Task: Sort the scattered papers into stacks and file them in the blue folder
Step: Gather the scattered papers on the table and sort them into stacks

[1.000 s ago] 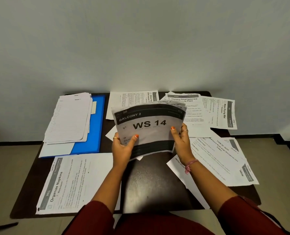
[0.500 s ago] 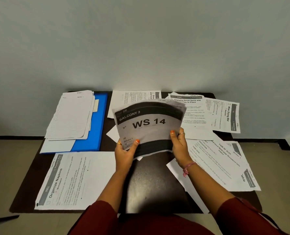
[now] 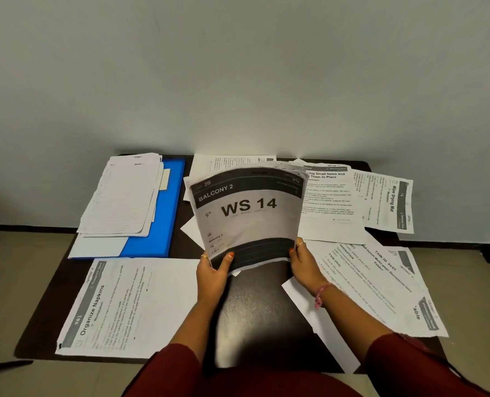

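Pinching bottom edge of grey-and-black printed "WS 14" paper bundle: left hand w/ thumb over front lower-left corner, right hand at lower-right corner. Bundle held upright above dark wooden table, several sheets behind front page, tops bowing. Blue plastic folder lies flat at far-left of table, long axis running away from person, part-covered by lined white paper stack. Folder is to left of grip, so left hand nearer. Loose printed sheets, e.g. "Organize Napkins" page, not yet gathered; est. sorting early-mid.
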Tool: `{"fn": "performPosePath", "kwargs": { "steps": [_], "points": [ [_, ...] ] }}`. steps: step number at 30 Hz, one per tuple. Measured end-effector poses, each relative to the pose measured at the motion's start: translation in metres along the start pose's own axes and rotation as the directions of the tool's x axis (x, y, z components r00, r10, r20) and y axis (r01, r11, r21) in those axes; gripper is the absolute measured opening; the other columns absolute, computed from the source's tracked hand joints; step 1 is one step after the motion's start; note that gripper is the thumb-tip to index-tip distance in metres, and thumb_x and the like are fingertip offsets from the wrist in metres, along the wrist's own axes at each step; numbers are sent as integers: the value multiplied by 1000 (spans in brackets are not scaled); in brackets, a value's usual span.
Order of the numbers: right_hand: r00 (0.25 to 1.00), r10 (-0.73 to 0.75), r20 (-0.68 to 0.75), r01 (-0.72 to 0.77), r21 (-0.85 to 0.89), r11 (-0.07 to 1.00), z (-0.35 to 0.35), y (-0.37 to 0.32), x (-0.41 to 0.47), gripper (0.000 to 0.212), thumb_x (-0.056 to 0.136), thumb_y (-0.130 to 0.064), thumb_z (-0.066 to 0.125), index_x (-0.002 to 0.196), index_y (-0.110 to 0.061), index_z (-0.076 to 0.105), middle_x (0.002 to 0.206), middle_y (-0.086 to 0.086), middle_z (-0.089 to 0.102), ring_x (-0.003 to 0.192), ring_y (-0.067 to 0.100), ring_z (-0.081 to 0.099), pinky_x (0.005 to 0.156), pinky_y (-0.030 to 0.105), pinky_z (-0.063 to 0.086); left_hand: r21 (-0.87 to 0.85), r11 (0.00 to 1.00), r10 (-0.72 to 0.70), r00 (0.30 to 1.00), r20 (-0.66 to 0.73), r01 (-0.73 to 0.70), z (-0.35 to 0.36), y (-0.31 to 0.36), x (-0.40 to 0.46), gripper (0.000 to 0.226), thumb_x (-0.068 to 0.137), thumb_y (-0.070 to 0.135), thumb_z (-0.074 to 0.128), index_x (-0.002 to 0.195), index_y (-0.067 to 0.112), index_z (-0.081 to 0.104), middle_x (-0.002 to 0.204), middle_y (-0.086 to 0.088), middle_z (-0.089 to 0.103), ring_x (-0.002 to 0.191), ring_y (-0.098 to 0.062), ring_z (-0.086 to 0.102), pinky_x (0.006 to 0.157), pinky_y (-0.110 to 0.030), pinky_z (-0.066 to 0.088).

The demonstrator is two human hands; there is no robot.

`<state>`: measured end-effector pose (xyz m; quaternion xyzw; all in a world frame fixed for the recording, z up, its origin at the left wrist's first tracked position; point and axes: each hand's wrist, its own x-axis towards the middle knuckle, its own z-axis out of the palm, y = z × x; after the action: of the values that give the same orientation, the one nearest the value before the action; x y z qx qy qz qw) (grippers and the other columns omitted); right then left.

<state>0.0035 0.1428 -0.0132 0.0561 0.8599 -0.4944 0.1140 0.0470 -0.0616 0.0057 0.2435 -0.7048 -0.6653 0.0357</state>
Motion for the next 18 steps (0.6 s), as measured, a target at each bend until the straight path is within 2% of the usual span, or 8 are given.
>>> {"fn": "performPosePath", "kwargs": {
  "steps": [2,4,8,11,13,15,18],
  "points": [
    [999,28,22,-28,-24,999,-1,1,-1,36,102,-8,37,138,-2,39,134,16,52,125,31,48,108,32,36,14,1000,-2,1000,-1,2,1,-3,2,49,89,14,65,133,7,46,129,-8,56,115,-14,50,97,-27,41],
    [999,38,30,-37,-38,999,-1,0,-1,34,102,-8,37,135,-3,42,130,15,55,121,30,51,99,24,36,29,1000,-4,1000,-9,5,2,-3,4,48,90,15,64,133,7,45,129,-8,55,117,-18,51,96,-27,42],
    [1000,22,8,-22,-46,999,2,-9,4,33,101,-9,39,132,-5,48,126,14,58,117,28,54,98,26,39,28,999,-16,1000,-11,17,0,6,10,48,91,14,62,134,7,43,124,-4,53,112,-15,51,91,-24,43],
    [1000,7,-4,-7,-11,1000,5,-24,13,24,101,-9,41,121,-6,53,116,9,60,109,25,56,92,25,41,31,999,-9,1000,-7,10,-11,17,21,47,92,14,61,135,7,43,121,1,50,109,-11,48,88,-22,42],
    [999,29,17,-30,59,998,8,-39,17,17,101,-9,40,110,-15,53,109,1,58,104,22,57,89,30,50,39,999,-28,1000,9,28,-23,25,33,48,92,15,62,135,9,43,120,3,50,109,-10,48,89,-23,43],
    [995,67,75,-78,163,984,15,-58,21,17,101,-8,39,105,-19,52,106,-4,59,104,21,60,80,30,58,53,998,-34,999,15,33,-42,33,48,48,89,17,65,133,9,47,121,0,54,109,-13,51,90,-25,44],
    [986,90,141,-120,226,967,35,-86,31,21,101,-6,39,114,-15,53,111,0,61,99,17,62,70,24,59,24,998,-56,998,22,56,-76,47,75,44,85,16,71,125,10,54,113,-2,61,97,-13,60,78,-18,47]
  ]
}}
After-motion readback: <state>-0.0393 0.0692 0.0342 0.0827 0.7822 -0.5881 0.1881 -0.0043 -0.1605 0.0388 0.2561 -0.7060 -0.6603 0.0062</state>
